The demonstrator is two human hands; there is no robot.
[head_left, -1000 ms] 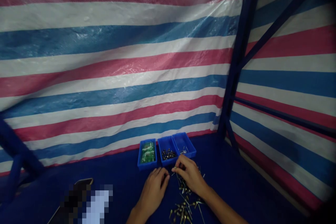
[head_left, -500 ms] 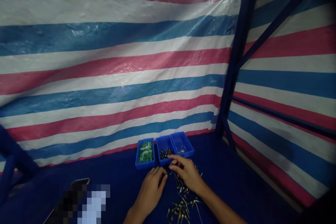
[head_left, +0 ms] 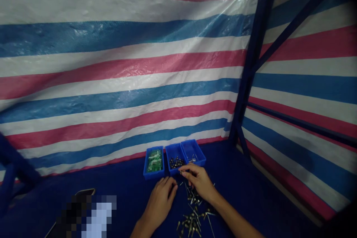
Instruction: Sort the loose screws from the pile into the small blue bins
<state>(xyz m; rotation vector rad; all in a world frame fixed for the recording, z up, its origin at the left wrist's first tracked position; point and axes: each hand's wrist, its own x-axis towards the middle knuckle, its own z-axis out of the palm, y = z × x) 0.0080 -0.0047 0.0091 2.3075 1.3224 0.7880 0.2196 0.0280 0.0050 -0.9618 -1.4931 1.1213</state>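
My right hand [head_left: 200, 181] is at the near edge of the middle blue bin [head_left: 170, 148], thumb and forefinger pinched on a small dark metal piece [head_left: 181, 172]. Similar small dark and shiny pieces [head_left: 176, 162] lie in that bin. Below and left of it, my left hand [head_left: 161, 197] rests low over the table with its fingers curled together; whatever may be in them is hidden. Thin metal pins with brass-coloured heads [head_left: 192, 221] lie loose in a pile on the dark blue table, partly under my right hand and forearm.
A left blue bin [head_left: 145, 167] holds green and clear packets [head_left: 155, 160]. The right blue bin [head_left: 199, 148] contains a few thin silvery pins [head_left: 192, 158]. A dark phone-like object [head_left: 74, 208], partly pixelated, lies at the left. Striped sheeting [head_left: 125, 81] and a blue metal post [head_left: 244, 81] stand behind.
My right hand has lifted slightly, with its pinched fingertips a little higher toward the middle bin. My left hand stays nearly in place.
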